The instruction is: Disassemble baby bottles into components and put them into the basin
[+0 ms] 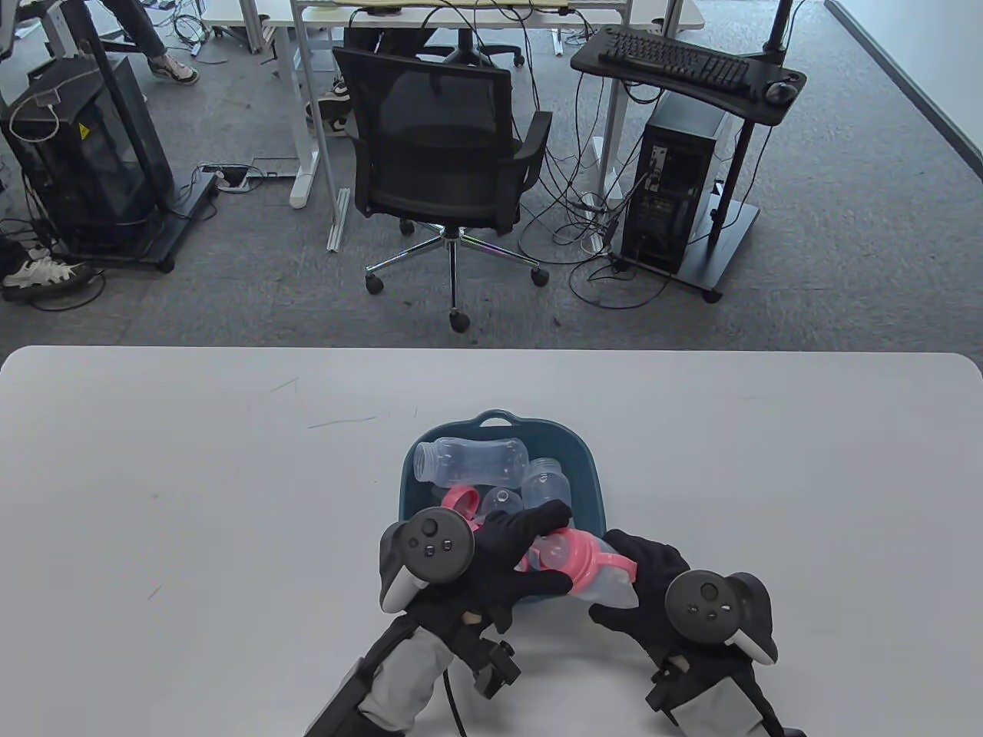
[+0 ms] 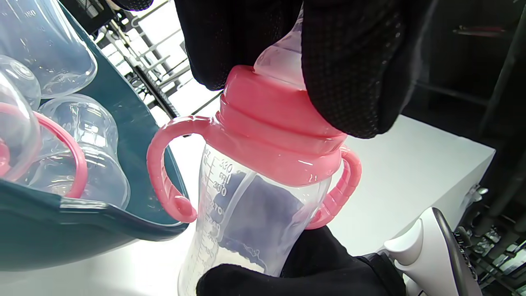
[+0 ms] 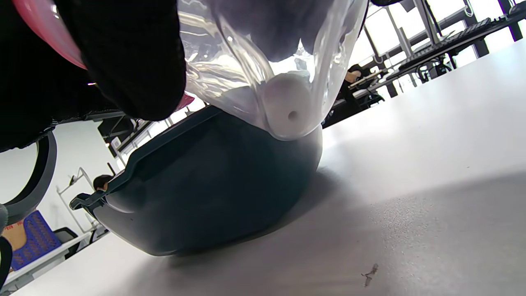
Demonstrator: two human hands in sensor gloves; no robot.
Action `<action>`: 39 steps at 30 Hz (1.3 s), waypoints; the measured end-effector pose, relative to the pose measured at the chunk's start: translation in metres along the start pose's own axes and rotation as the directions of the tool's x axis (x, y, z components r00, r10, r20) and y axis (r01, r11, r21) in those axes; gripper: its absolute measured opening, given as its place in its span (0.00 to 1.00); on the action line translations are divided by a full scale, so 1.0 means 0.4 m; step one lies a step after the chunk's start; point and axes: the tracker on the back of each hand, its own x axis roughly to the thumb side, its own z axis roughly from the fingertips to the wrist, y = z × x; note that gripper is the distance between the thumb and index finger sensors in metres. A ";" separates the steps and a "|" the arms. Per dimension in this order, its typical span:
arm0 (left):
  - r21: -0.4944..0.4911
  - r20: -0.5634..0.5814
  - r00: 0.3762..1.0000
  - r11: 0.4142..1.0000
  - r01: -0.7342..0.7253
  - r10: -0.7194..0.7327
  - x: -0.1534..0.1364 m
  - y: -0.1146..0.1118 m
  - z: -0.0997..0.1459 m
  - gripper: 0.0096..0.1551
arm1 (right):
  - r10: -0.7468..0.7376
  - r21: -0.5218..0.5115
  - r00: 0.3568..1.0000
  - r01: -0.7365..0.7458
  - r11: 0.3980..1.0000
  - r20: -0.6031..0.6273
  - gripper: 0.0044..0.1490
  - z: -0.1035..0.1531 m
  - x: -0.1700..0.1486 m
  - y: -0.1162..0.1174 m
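White table (image 1: 192,476) is bearing the basin (image 1: 591,468). Left hand (image 1: 514,556) is gripping the pink collar (image 2: 279,135); right hand (image 1: 653,583) is clasping the bottle (image 2: 246,213). Smooth plastic is likely risking a slip.

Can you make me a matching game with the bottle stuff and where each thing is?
Things:
1. pink collar
2. clear bottle body
3. left hand
4. right hand

Places:
A. lying in the teal basin
B. gripping the top of the held bottle
C. holding that bottle's lower body
D. screwed on the held bottle

Pairs: 1-D, 2-A, 3-B, 4-C
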 end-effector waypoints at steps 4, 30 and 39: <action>-0.007 -0.015 0.999 1.000 0.030 -0.031 -0.001 -0.005 0.000 0.45 | 0.032 -0.003 0.999 -0.032 0.999 -0.002 0.58 0.000 0.004 0.003; -0.124 -0.097 0.971 0.971 0.206 -0.219 0.045 0.033 0.006 0.46 | 0.005 -0.048 1.000 -0.005 0.999 -0.009 0.58 0.007 -0.016 -0.009; -0.101 -0.155 0.960 0.971 0.218 -0.232 0.025 0.037 0.009 0.48 | 0.031 -0.021 1.000 -0.031 0.999 0.003 0.58 0.002 -0.014 0.017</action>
